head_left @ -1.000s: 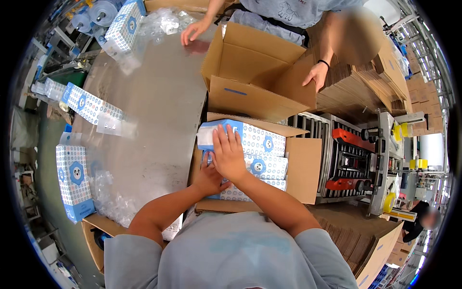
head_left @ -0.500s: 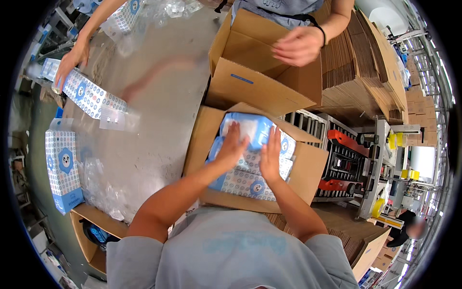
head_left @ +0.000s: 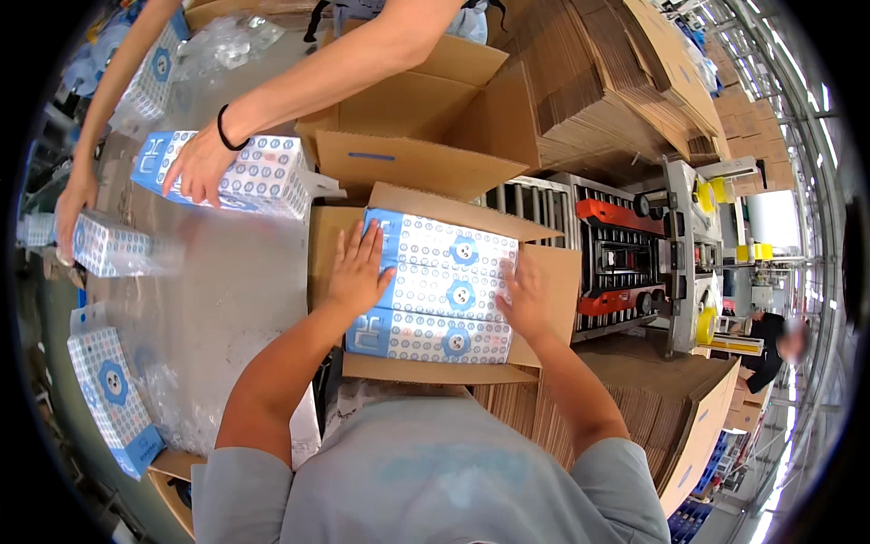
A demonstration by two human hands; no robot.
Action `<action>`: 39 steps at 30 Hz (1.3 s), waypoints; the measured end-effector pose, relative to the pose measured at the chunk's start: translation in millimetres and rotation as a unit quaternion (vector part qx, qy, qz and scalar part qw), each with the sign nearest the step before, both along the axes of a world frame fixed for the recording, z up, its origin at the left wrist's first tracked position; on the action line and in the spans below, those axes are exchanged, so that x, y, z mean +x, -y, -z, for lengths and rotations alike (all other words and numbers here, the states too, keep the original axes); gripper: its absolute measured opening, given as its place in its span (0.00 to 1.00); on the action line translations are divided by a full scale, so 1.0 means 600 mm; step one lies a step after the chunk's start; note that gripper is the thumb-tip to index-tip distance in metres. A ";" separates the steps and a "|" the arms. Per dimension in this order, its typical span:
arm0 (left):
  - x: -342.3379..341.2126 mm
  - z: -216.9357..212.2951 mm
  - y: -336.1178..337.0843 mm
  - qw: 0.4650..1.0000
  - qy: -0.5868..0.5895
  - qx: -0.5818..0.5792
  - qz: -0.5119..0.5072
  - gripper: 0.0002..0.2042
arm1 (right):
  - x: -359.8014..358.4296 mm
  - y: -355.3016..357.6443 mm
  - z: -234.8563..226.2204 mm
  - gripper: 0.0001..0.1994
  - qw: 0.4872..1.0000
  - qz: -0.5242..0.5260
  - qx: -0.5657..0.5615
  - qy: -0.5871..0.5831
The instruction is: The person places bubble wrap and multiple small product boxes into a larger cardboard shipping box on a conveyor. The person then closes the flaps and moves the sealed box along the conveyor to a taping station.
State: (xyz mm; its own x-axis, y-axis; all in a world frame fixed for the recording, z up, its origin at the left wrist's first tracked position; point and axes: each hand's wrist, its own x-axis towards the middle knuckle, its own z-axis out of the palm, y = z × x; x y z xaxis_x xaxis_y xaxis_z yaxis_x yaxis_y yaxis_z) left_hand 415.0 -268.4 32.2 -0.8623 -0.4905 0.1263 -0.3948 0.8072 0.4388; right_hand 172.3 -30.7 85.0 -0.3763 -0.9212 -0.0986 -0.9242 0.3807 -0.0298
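Carton: the near carton sits in front of the wearer, right of the table; all visible flaps stand open.
Packs: three boxed packs lie inside the carton, side by side, forming one visible layer. Any layer beneath is hidden.
Done: the visible layer appears to span the carton from near wall to far wall, with its rows closely aligned.
Left: carton flaps unfolded; no tape visible across the opening.
Pack axis: long axis runs left to right across the wearer, the right ends tilted slightly toward the wearer.
Pack direction: blue ends point left; flower emblems face up, right of centre.
Left hand: palm down, fingers extended over the blue ends of the far and middle packs; nothing pinched.
Right hand: fingers spread at the right ends of the packs; blurred, so firm contact cannot be confirmed.
Far carton: open, beyond the near carton; no packs visible inside.
Co-worker: banded hand grips a loose pack, blue end left; other hand rests on a second pack.
Table edge: an emblem-marked pack at far left, blue end toward the wearer.
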 end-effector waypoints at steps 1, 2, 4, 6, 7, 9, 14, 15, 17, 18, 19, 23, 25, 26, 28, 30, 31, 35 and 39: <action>-0.012 -0.018 -0.014 1.000 0.004 -0.003 0.013 0.33 | -0.021 -0.035 -0.007 0.41 0.980 0.137 0.138 -0.045; -0.022 -0.036 -0.028 1.000 0.009 -0.005 0.023 0.34 | -0.031 -0.063 -0.026 0.43 0.970 0.213 0.097 -0.072; -0.038 -0.044 -0.047 0.989 0.002 0.005 0.147 0.32 | -0.069 -0.163 -0.008 0.43 0.946 0.307 -0.066 -0.080; -0.036 -0.030 -0.052 0.980 0.023 0.012 0.196 0.31 | -0.100 -0.189 -0.001 0.32 0.761 0.474 -0.102 0.430; -0.037 -0.029 -0.047 0.981 0.030 -0.001 0.193 0.29 | -0.108 -0.178 -0.002 0.28 0.769 0.448 -0.128 0.437; -0.038 -0.025 -0.032 0.978 0.051 -0.011 0.204 0.29 | -0.120 -0.138 -0.019 0.21 0.781 0.386 -0.186 0.454; -0.033 0.045 -0.026 0.985 0.058 0.054 -0.154 0.31 | -0.252 -0.098 -0.033 0.18 0.873 0.337 -0.125 0.328; -0.043 0.058 -0.050 0.964 0.056 -0.017 -0.261 0.30 | -0.289 -0.102 -0.031 0.18 0.885 0.338 -0.128 0.294; -0.041 0.102 -0.110 0.910 -0.034 0.142 -0.388 0.27 | -0.366 -0.125 -0.036 0.18 0.913 0.339 -0.088 0.211; -0.042 0.121 -0.131 0.837 -0.122 0.362 -0.391 0.24 | -0.388 -0.128 -0.054 0.18 0.924 0.326 -0.085 0.182; -0.055 0.118 -0.144 0.833 -0.135 0.376 -0.383 0.21 | -0.395 -0.123 -0.079 0.18 0.934 0.313 -0.089 0.148; -0.197 -0.013 -0.206 0.837 -0.176 0.456 -0.246 0.10 | -0.432 -0.100 -0.069 0.18 0.975 0.109 0.193 0.012; -0.332 -0.168 -0.270 0.911 -0.068 0.407 0.025 0.22 | -0.388 -0.071 -0.053 0.27 0.923 0.178 0.269 0.209; -0.360 -0.148 -0.321 0.942 -0.057 0.309 0.115 0.34 | -0.396 -0.076 -0.038 0.27 0.923 0.148 0.288 0.208; -0.425 -0.158 -0.381 0.941 0.268 0.086 0.189 0.46 | -0.428 -0.071 -0.038 0.28 0.897 0.145 0.345 0.236; -0.501 -0.176 -0.317 0.891 0.348 0.248 0.155 0.48 | -0.455 -0.064 -0.083 0.28 0.836 0.195 0.419 0.295; -0.491 -0.115 -0.297 0.971 0.161 0.155 0.086 0.45 | -0.476 -0.056 -0.091 0.25 0.911 -0.036 0.385 0.144; -0.474 0.000 -0.312 0.972 -0.058 0.083 -0.214 0.44 | -0.424 0.083 -0.187 0.11 0.913 -0.038 -0.313 0.257; -0.477 0.043 -0.345 0.897 -0.205 0.322 -0.220 0.47 | -0.471 0.078 -0.112 0.21 0.960 0.015 -0.272 -0.065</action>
